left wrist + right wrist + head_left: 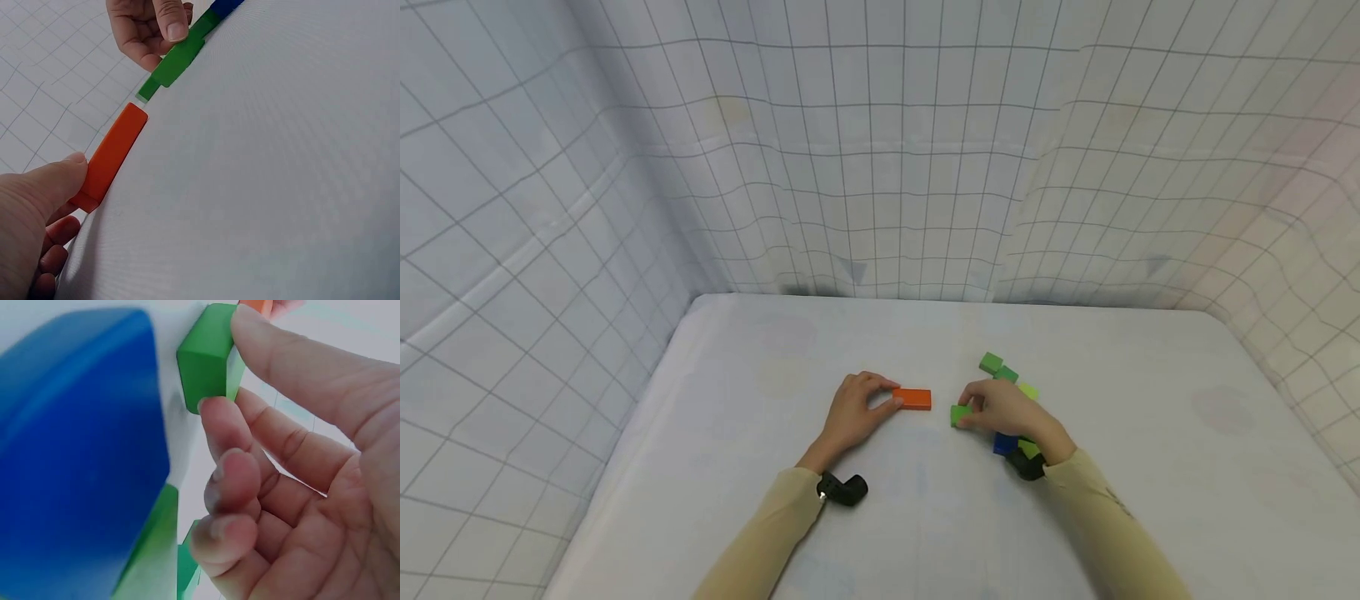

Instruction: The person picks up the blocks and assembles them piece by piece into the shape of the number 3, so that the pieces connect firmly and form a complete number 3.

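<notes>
No text, label, brand, number or sign can be read in any of the three views. In the head view, a small dark mark (1117,502) on the right sleeve (1108,537) is too small to tell whether it is lettering.

White fabric curtains (865,167) patterned with dark grid lines are hanging in folds behind and along both sides of a pale, round-cornered worktop (737,433).
</notes>
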A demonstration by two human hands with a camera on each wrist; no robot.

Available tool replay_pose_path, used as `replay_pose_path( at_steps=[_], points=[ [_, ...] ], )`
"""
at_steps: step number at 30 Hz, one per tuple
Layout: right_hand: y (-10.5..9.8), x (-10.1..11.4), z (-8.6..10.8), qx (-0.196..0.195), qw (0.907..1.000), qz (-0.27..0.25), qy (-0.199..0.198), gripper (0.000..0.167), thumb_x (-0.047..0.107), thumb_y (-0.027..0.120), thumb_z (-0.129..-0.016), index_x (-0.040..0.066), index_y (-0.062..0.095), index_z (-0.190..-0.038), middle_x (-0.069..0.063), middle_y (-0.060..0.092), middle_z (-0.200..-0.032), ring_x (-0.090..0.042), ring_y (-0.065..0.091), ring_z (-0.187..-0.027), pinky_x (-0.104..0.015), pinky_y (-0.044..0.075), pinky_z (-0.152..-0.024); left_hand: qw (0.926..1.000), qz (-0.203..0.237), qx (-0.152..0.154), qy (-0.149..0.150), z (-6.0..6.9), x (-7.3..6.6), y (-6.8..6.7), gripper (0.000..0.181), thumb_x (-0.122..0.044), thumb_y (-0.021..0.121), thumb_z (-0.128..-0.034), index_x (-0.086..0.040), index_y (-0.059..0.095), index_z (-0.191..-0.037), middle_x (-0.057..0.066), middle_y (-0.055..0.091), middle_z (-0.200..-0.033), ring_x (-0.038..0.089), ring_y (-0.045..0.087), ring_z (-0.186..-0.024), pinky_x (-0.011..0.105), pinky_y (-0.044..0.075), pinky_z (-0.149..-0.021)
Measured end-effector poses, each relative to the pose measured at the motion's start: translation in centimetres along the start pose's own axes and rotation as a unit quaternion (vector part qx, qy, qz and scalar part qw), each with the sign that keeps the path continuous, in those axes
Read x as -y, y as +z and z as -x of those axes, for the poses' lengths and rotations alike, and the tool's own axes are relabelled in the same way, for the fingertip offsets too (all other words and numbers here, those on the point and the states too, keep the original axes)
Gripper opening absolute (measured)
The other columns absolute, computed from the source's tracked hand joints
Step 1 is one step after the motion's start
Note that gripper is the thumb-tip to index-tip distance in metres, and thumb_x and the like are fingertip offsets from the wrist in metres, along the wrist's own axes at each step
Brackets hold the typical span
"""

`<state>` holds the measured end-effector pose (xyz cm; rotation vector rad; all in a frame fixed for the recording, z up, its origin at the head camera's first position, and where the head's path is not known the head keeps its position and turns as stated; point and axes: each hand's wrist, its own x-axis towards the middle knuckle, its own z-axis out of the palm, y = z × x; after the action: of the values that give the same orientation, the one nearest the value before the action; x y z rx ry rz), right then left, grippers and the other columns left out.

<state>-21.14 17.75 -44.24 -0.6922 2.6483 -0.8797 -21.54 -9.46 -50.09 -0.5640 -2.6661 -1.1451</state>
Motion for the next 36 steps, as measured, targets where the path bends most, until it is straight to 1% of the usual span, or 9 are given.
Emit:
replay_pose_path(
  at_steps=[3,8,12,19,23,30,36],
  points=[
    [0.0,0.1,-0.1,-0.002,1.0000,-0.003,0.005,0.023,0.021,0.077,-0.081,0.006,0.067,-0.095,0.005,0.053,-0.067,-0.011,0.048,-0.059,-0.029,0.043,-0.060,1.0000,0.000,-0.001,0.004,0.0,0.0,0.0,0.027,-0.036,0.070,-0.0860,-0.018,0.072,-0.106,-0.001,0.062,-0.105,0.021,0.050,-0.099,0.039,0.039,-0.088],
    [-0.2,-0.2,0.1,-0.002,0.9995,-0.012,0.028,0.026,0.022,0.079,-0.079,0.006,0.068,-0.096,0.003,0.055,-0.068,-0.012,0.048,-0.060,-0.029,0.043,-0.058,1.0000,0.000,-0.002,0.008,0.1,0.1,0.0,0.027,-0.035,0.070,-0.0863,-0.018,0.071,-0.107,-0.001,0.062,-0.106,0.021,0.050,-0.100,0.040,0.039,-0.087],
    [-0.2,-0.3,0.0,-0.003,0.9992,-0.015,0.036,0.024,0.021,0.079,-0.078,0.008,0.068,-0.093,0.003,0.055,-0.068,-0.012,0.048,-0.059,-0.029,0.042,-0.058,1.0000,-0.002,0.001,0.001,0.1,0.1,0.0,0.027,-0.036,0.069,-0.0864,-0.019,0.071,-0.108,-0.002,0.061,-0.106,0.021,0.050,-0.100,0.039,0.039,-0.088],
    [-0.4,0.1,-1.0,-0.005,0.9982,-0.020,0.056,0.024,0.021,0.080,-0.077,0.007,0.068,-0.093,0.001,0.054,-0.068,-0.014,0.047,-0.061,-0.029,0.041,-0.058,1.0000,-0.003,-0.003,0.009,0.1,0.0,0.0,0.027,-0.034,0.070,-0.0861,-0.017,0.072,-0.107,-0.001,0.062,-0.106,0.021,0.050,-0.100,0.040,0.039,-0.088],
    [-0.3,0.3,-1.5,-0.009,0.9975,-0.024,0.066,0.024,0.020,0.080,-0.076,0.008,0.069,-0.094,0.001,0.054,-0.069,-0.014,0.047,-0.062,-0.029,0.040,-0.058,1.0000,-0.003,0.001,0.002,0.0,0.0,0.0,0.027,-0.034,0.070,-0.0860,-0.018,0.072,-0.107,-0.001,0.062,-0.106,0.020,0.050,-0.099,0.039,0.039,-0.088],
    [-0.2,0.5,-2.2,-0.019,0.9988,-0.014,0.043,0.024,0.020,0.079,-0.078,0.006,0.070,-0.095,0.002,0.054,-0.068,-0.014,0.046,-0.059,-0.029,0.038,-0.056,1.0000,-0.005,0.005,-0.001,0.0,0.0,0.0,0.027,-0.034,0.070,-0.0864,-0.018,0.072,-0.108,-0.001,0.062,-0.106,0.020,0.050,-0.099,0.038,0.039,-0.087],
    [-0.2,0.7,-2.6,-0.020,0.9989,0.000,0.044,0.024,0.020,0.079,-0.078,0.007,0.071,-0.096,0.002,0.055,-0.069,-0.014,0.047,-0.060,-0.028,0.039,-0.057,1.0000,0.000,-0.002,0.005,0.1,-0.1,0.0,0.027,-0.034,0.070,-0.0858,-0.017,0.072,-0.107,-0.002,0.062,-0.104,0.020,0.050,-0.098,0.039,0.039,-0.086]
  ],
)
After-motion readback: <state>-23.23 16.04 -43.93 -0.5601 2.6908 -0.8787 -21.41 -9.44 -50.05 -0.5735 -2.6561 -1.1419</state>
